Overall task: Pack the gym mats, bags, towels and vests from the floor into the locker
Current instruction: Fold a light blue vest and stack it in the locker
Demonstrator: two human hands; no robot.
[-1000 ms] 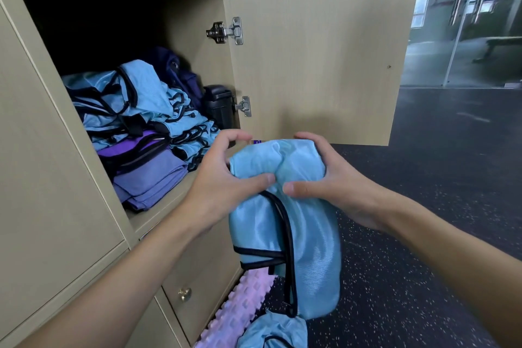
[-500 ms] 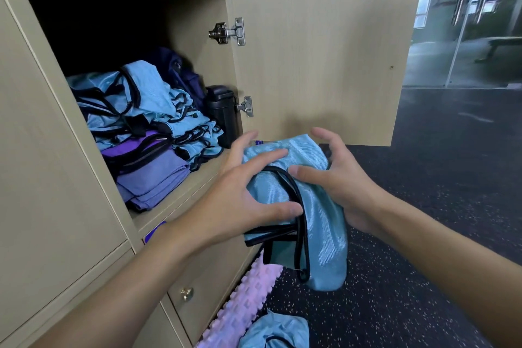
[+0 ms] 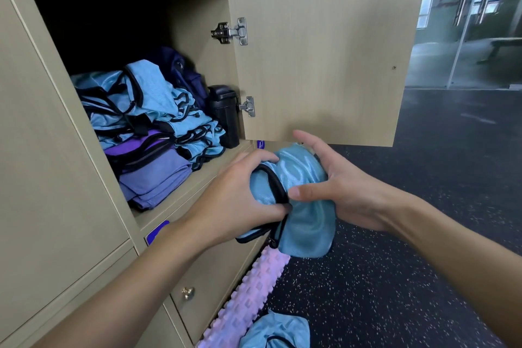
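A light blue vest (image 3: pixel 305 206) with black trim is bunched into a fold in front of the open locker (image 3: pixel 195 178). My left hand (image 3: pixel 240 200) grips its left side, thumb under the black edge. My right hand (image 3: pixel 336 186) holds its right side, thumb pressed on the front. Inside the locker lies a pile of light blue vests (image 3: pixel 147 104) on purple folded cloth (image 3: pixel 155 178). A dark blue bag (image 3: pixel 183 73) sits behind them. Another blue vest (image 3: pixel 276 330) lies on the floor below.
The locker door (image 3: pixel 319 48) stands open to the right, just above my hands. A black bottle (image 3: pixel 226 116) stands in the locker's right corner. A pink knobbed foam roller (image 3: pixel 243 299) lies on the dark speckled floor against the lower drawers. Glass doors are far right.
The hanging vest has been folded up into a tighter bundle between both hands, and my hands have shifted a little toward the locker shelf.
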